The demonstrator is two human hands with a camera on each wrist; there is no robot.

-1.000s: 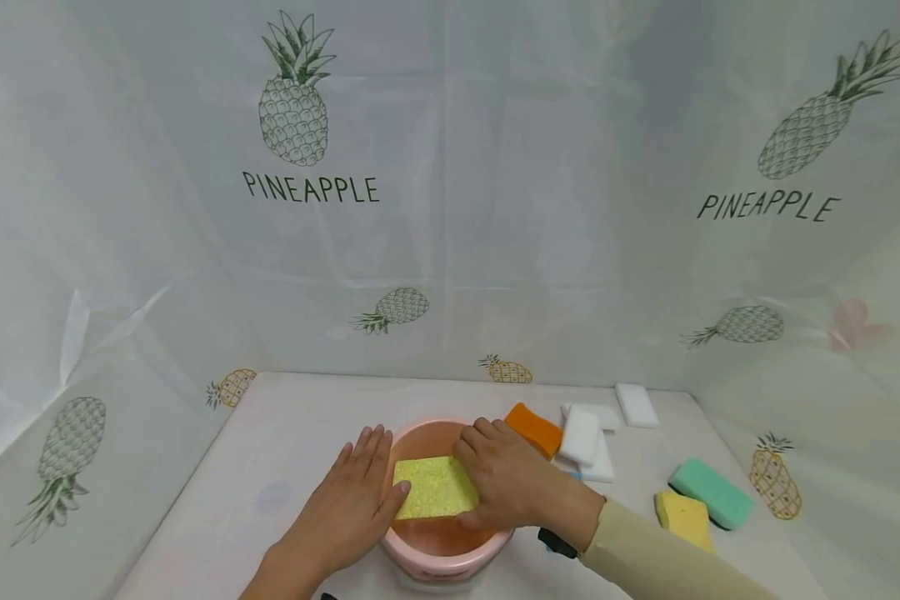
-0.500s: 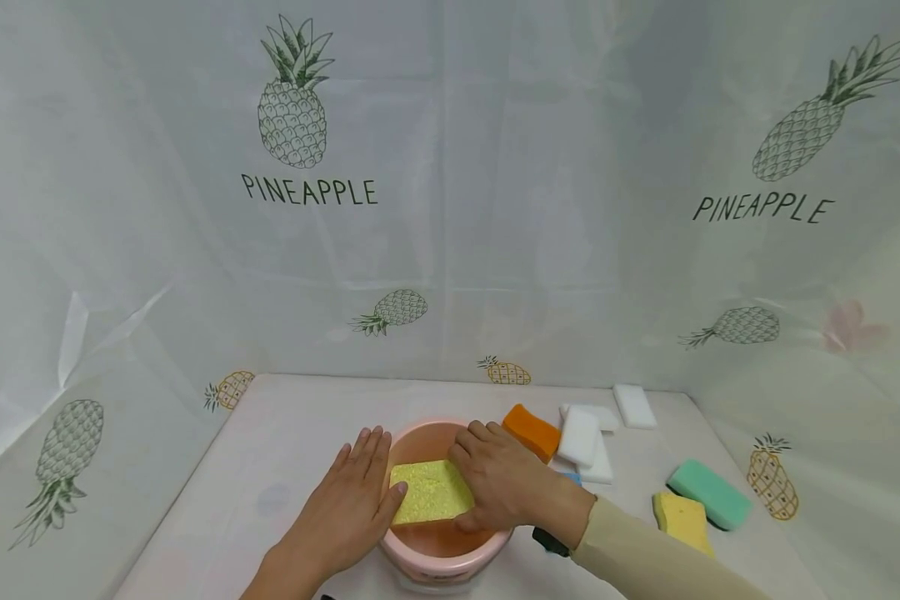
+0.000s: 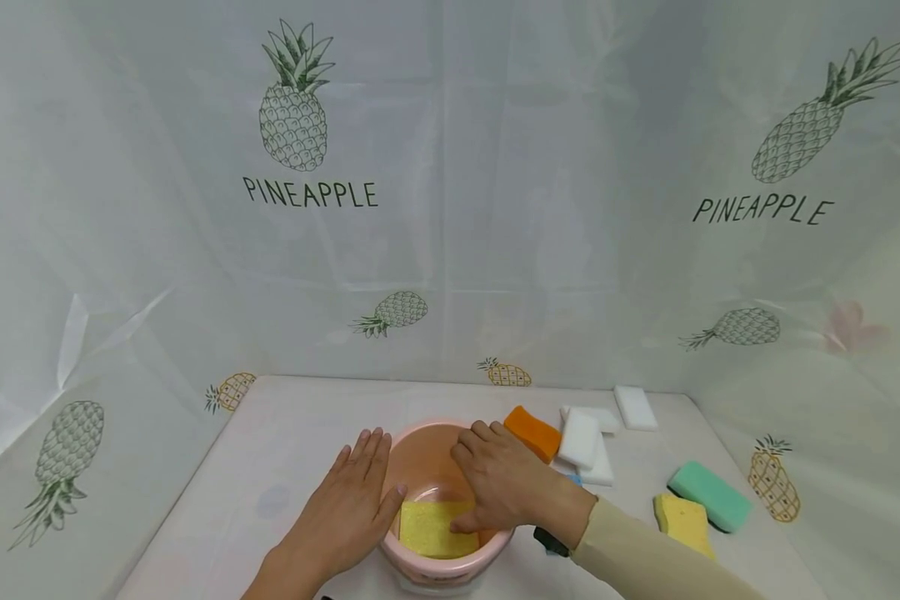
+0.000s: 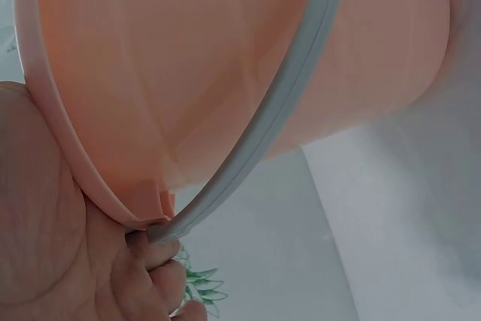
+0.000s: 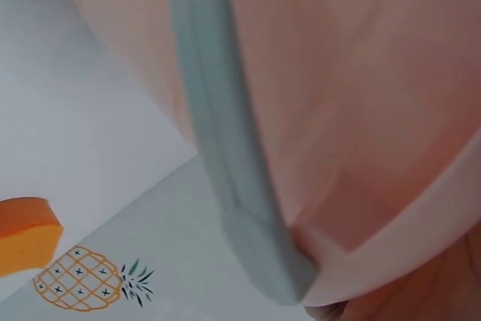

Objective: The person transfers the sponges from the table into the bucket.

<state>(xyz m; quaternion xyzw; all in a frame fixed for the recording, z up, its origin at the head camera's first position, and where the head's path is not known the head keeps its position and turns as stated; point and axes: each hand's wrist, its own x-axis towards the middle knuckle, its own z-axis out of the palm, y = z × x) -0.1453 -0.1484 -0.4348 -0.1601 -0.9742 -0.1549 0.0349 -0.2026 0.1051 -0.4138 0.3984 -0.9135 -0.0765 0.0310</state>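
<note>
- The speckled yellow sponge (image 3: 431,531) lies inside the pink bucket (image 3: 438,568), toward its near side, at the lower centre of the head frame; your right thumb hides part of its right end.
- Your left hand (image 3: 348,508) lies with fingers straight on the left part of the rim; its thumb reaches over the inside. The left-wrist view shows your palm against the rim, beside the end of the grey handle (image 4: 276,110).
- Your right hand (image 3: 506,479) touches the right part of the rim, fingers bent and thumb out over the sponge; you cannot tell from these views how firmly it grips.
- You have one sponge in the one bucket. To its right, count one orange sponge (image 3: 532,433), four visible white pads (image 3: 581,437) (three overlapping, one apart), one mint-green sponge (image 3: 710,497) and a second yellow sponge (image 3: 682,521) beside it. A blue piece (image 3: 574,479) is mostly hidden.
- Your forearms enter from the bottom edge, the left one slanting up and right, the right one up and left in a beige sleeve (image 3: 656,554).
- Under it all is a pale table (image 3: 270,433); behind, a pineapple-print sheet (image 3: 532,208) fills the upper frame.
</note>
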